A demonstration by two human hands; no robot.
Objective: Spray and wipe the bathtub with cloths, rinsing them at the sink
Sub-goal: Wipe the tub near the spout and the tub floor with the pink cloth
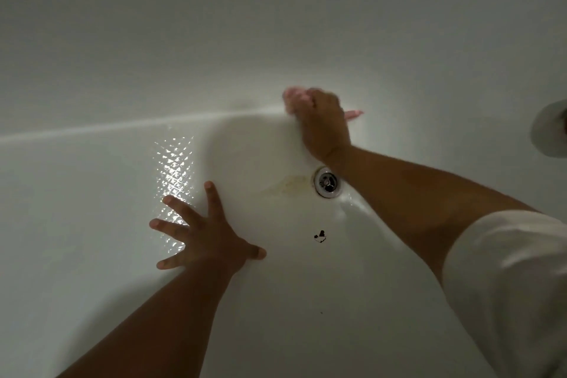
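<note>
— Where the tub (92, 193) floor bends up into the far wall, what edge shows?

— One pale crease (122, 126). It runs in from the left side and rises a little toward the right, as far as the right hand. Above it the wall is plain white. Left of the left hand the floor lies open as well, and so does the floor near the camera between the two arms.

— What lies on the floor?

— A drain (327, 182) sits between the forearms, just beside the right wrist. A yellowish stain (288, 186) lies just left of it. A small black mark (320, 236) lies nearer the camera, apart from both. A ridged patch (175, 169) glints left of the stain. At the right side a round grey fitting (549, 129) is cut off, and I cannot tell what it is.

— Anything in the way?

— The right forearm passes just beside the drain, and its white sleeve (506, 279) fills the lower right corner.

— The hands?

— The left hand (204, 232) is spread flat on the floor, fingers straight and wide apart, some fingertips on the ridged patch. It holds nothing. The right hand (325, 126) has its fingers curled round a pink cloth (293, 97) and presses it at the crease. Cloth shows past the knuckles on the left and a corner sticks out on the right. Both are blurred.
</note>
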